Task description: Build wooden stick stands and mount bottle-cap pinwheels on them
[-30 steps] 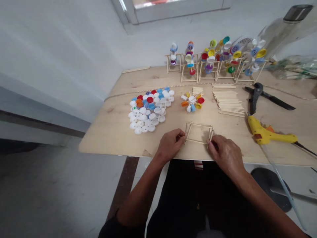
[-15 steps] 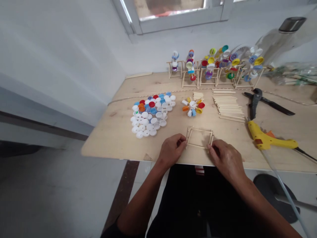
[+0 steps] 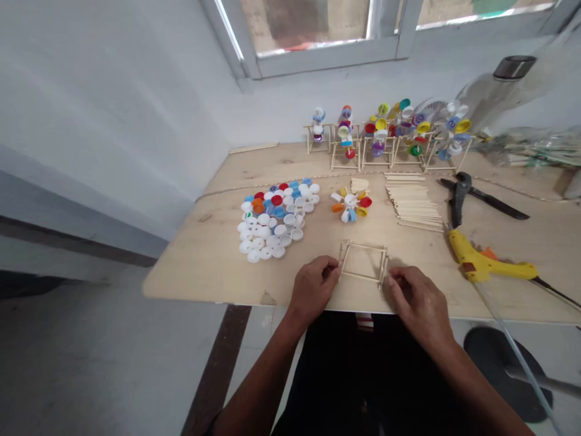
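Note:
A small frame of thin wooden sticks (image 3: 363, 260) stands on the plywood tabletop (image 3: 209, 254) near its front edge. My left hand (image 3: 313, 287) pinches the frame's left near corner, fingers closed. My right hand (image 3: 415, 303) pinches its right near corner in the same way. Just behind the frame lies a wheel of coloured bottle caps (image 3: 350, 204).
A heap of white, blue and red bottle caps (image 3: 275, 218) lies to the left. A stack of sticks (image 3: 413, 200), black pliers (image 3: 458, 191) and a yellow glue gun (image 3: 485, 261) lie to the right. Several finished cap wheels on stick stands (image 3: 385, 136) line the back wall.
The camera has tilted upward, so more of the window shows. Both hands keep their hold on the stick frame, which has stayed in place.

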A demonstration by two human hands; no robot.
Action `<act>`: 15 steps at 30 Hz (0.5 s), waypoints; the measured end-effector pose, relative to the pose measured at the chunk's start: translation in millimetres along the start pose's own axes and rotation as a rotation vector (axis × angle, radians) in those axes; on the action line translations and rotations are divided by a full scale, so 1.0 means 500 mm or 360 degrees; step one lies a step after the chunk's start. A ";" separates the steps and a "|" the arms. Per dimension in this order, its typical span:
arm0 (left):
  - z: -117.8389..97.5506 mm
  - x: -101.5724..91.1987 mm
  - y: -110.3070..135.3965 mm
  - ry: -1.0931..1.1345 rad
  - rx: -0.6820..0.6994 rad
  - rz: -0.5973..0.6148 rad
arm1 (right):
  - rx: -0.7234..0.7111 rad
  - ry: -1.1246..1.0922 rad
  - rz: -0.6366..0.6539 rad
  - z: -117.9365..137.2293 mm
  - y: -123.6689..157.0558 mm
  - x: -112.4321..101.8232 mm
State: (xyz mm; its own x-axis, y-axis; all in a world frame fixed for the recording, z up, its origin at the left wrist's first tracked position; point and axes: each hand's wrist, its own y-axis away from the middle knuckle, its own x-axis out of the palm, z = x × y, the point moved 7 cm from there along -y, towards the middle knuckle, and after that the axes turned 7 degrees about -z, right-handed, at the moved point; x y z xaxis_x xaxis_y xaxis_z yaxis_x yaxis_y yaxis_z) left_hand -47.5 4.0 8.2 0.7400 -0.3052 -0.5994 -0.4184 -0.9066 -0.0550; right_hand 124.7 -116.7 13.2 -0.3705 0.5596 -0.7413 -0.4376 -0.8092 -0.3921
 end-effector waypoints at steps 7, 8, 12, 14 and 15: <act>-0.001 -0.004 0.005 -0.0029 0.0024 -0.0136 | -0.0100 -0.0007 -0.0072 0.001 0.003 0.006; -0.001 -0.003 0.005 -0.0032 0.0017 -0.0142 | -0.0109 -0.0002 -0.0080 0.001 0.004 0.006; -0.001 0.000 0.007 -0.0037 -0.0036 -0.0150 | -0.0162 0.0017 -0.0101 0.004 0.004 0.005; -0.002 0.000 0.007 -0.0048 -0.0052 -0.0146 | -0.0198 0.0021 -0.0117 0.007 0.003 0.004; -0.003 0.001 0.008 -0.0057 -0.0061 -0.0142 | -0.0216 0.0020 -0.0128 0.009 0.003 0.003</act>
State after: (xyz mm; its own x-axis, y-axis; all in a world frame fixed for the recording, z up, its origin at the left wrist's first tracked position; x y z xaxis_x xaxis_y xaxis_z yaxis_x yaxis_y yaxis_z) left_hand -48.1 0.1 8.8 0.7539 -0.2125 -0.6216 -0.3306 -0.9404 -0.0795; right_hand 120.0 -116.4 13.9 -0.3281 0.6218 -0.7111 -0.3503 -0.7792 -0.5198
